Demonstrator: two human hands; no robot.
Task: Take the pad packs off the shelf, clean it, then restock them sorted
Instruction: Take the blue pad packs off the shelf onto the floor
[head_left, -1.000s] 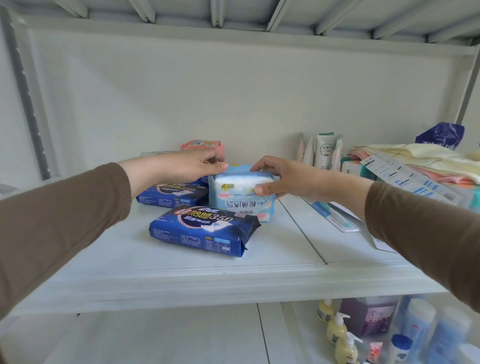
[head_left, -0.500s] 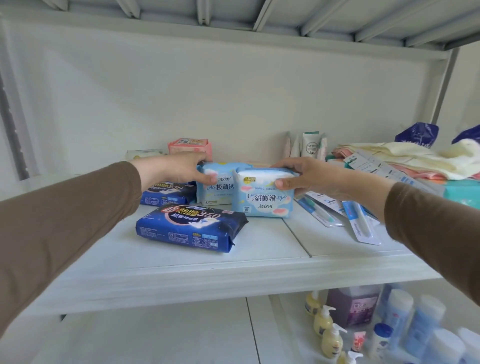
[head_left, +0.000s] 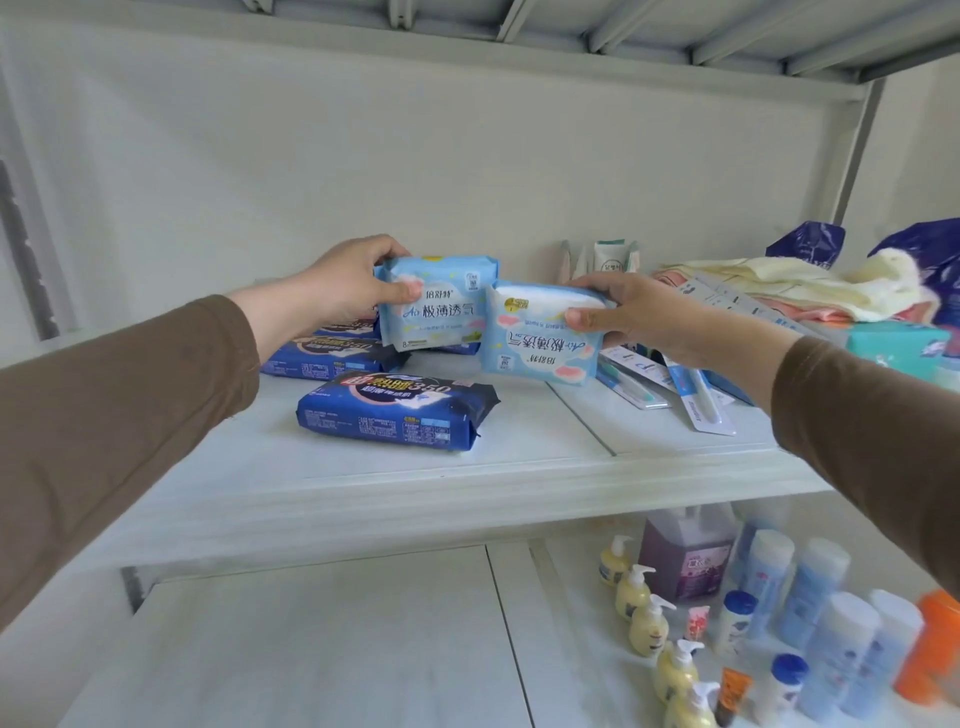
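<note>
I'm clearing the shelf (head_left: 467, 499): left hand (head_left: 343, 286) gripping one light-blue pack (head_left: 439, 306), right hand (head_left: 628, 312) gripping another (head_left: 535, 340). Next, I'm carrying both clear.

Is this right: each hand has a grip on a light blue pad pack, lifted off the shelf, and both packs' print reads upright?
Not quite. In the head view, only the left hand's light blue pack reads upright; the right hand's pack has its print upside down. Each hand does hold one pack above the shelf.
</note>
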